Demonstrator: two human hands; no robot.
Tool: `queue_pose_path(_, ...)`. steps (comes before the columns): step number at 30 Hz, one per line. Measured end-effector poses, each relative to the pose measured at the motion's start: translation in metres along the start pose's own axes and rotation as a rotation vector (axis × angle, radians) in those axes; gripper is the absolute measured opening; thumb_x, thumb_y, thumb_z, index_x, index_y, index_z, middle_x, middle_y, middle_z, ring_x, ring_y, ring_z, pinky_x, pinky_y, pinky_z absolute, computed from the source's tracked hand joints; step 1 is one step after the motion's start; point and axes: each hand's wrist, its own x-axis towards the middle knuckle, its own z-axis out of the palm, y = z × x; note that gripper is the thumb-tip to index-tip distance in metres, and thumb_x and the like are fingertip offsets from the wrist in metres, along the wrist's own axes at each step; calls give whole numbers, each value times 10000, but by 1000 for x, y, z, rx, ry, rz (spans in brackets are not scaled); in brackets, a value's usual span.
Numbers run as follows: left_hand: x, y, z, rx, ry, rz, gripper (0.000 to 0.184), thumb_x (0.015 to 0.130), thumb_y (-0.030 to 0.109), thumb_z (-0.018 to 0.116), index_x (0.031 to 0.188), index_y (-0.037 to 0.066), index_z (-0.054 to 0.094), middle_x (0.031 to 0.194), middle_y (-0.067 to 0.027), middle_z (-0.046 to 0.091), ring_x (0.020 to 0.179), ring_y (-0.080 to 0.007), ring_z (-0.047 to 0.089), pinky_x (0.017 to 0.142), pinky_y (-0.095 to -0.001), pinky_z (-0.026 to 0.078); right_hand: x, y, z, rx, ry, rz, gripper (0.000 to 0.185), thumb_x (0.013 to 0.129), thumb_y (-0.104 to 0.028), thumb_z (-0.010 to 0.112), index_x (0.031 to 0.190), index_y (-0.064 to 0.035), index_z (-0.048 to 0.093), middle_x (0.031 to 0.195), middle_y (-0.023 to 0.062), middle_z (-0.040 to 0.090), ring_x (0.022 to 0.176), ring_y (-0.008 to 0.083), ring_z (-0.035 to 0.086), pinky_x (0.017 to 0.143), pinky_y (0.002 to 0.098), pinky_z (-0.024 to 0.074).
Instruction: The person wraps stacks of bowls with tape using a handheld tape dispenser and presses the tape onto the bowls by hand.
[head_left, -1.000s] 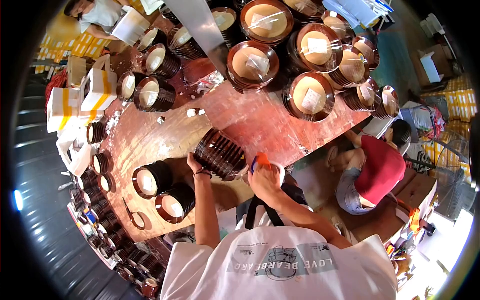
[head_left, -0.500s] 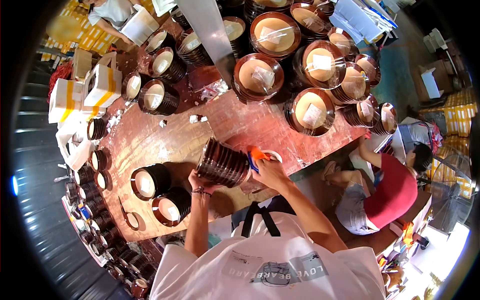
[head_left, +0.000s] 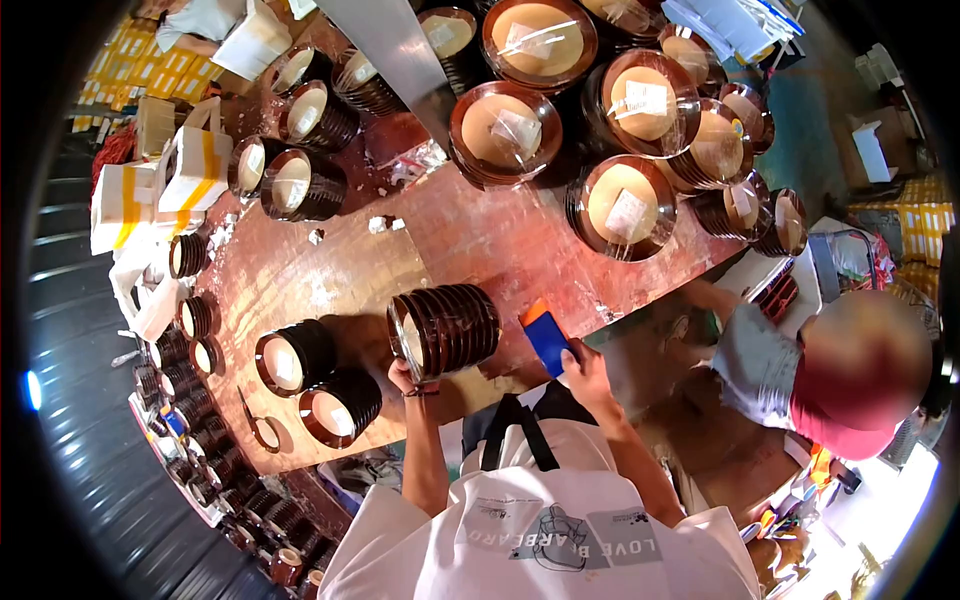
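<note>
A stack of dark brown glazed dishes point(head_left: 452, 328) lies on its side near the table's front edge, a pale face turned left. Against its lower left end is my left hand point(head_left: 400, 377), gripping the rim, its fingers partly hidden. To the right, apart from the stack, my right hand point(head_left: 588, 377) is closed round a blue and orange tape dispenser point(head_left: 546, 342). Two similar wrapped stacks, an upper one point(head_left: 286, 362) and a lower one point(head_left: 332, 414), rest left of my left hand, with labels on their pale faces.
Scissors point(head_left: 264, 432) lie at the table's left front corner. Large wrapped dish stacks point(head_left: 622, 212) crowd the far right, beside a metal post point(head_left: 385, 45). White foam boxes point(head_left: 192, 170) stand at left. A person in red point(head_left: 850, 395) is close on my right.
My right hand with the tape dispenser has drawn away from the stack's right end, toward me and right. The stack has levelled out. The person in red has shifted right.
</note>
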Motion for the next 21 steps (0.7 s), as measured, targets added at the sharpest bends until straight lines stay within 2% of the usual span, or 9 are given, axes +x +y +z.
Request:
queue_pose_path(2, 2, 5, -2, 51, 39, 10, 787, 630, 198, 543, 1385, -26, 568, 1304, -226, 655, 1197, -446, 620, 1086, -571, 480, -13, 18, -10, 137, -28, -24, 280, 1051, -205, 556, 1164, 35, 648, 978, 96, 671, 948, 144, 606, 832, 327, 494)
queue_pose_path(5, -1, 0, 9, 68, 74, 22, 791, 633, 204, 547, 1390, -25, 566, 1334, -221, 640, 1219, -441, 610, 1093, -565, 475, -30, -16, -38, 397, -69, 298, 345, 1057, -224, 563, 1284, 31, 608, 1127, 88, 667, 1030, 155, 599, 925, 309, 474)
queue_pose_path(6, -4, -5, 19, 36, 81, 21, 799, 635, 204, 550, 1401, -24, 559, 1369, -218, 622, 1247, -437, 597, 1107, -560, 466, -34, -21, -41, 412, 43, 322, 383, 1033, -276, 586, 1247, 38, 630, 994, 41, 681, 839, 147, 610, 777, 305, 504)
queue_pose_path(7, -6, -9, 34, 3, 85, 22, 808, 637, 204, 553, 1412, -22, 553, 1405, -215, 605, 1275, -434, 584, 1121, -555, 456, -38, -14, -43, 410, 45, 318, 383, 1033, -276, 586, 1247, 38, 630, 994, 41, 681, 839, 147, 610, 777, 305, 504)
queue_pose_path(9, -16, -18, 63, -43, 44, 7, 821, 636, 194, 554, 1429, -16, 543, 1453, -214, 569, 1312, -420, 564, 1136, -551, 445, -44, 9, -51, 767, 23, 474, 467, 1031, -284, 571, 1356, 52, 553, 1132, 97, 685, 972, 164, 651, 882, 310, 508)
queue_pose_path(14, -16, -28, 57, 125, 312, 100, 390, 666, 142, 506, 950, -61, 681, 1025, -181, 728, 967, -356, 694, 940, -483, 558, -51, 24, -77, 951, -134, 374, 574, 897, -185, 589, 1414, 50, 507, 1342, 144, 630, 1264, 246, 590, 1125, 402, 410)
queue_pose_path(17, -13, -41, 39, 238, 333, 116, 312, 662, 73, 493, 884, -59, 668, 949, -155, 712, 873, -316, 693, 824, -406, 576, -47, 41, -91, 1093, -106, 465, 558, 880, -222, 536, 1372, 43, 543, 1201, 155, 694, 1053, 277, 686, 1018, 396, 482)
queue_pose_path(19, -14, -62, 69, 646, 259, 177, 700, 643, 87, 492, 1313, -98, 580, 1263, -163, 647, 1175, -295, 611, 1057, -343, 454, -41, 18, -102, 1178, -209, 435, 489, 959, -255, 530, 1336, 55, 558, 1166, 163, 699, 1054, 268, 684, 1014, 398, 483)
queue_pose_path(21, -24, -67, 113, 827, -24, 136, 853, 621, 107, 481, 1453, -80, 481, 1437, -165, 555, 1352, -288, 501, 1179, -326, 316, -41, -13, -98, 831, 32, 217, 461, 1022, -306, 561, 1313, 51, 584, 1128, 141, 710, 1025, 258, 682, 1001, 380, 488)
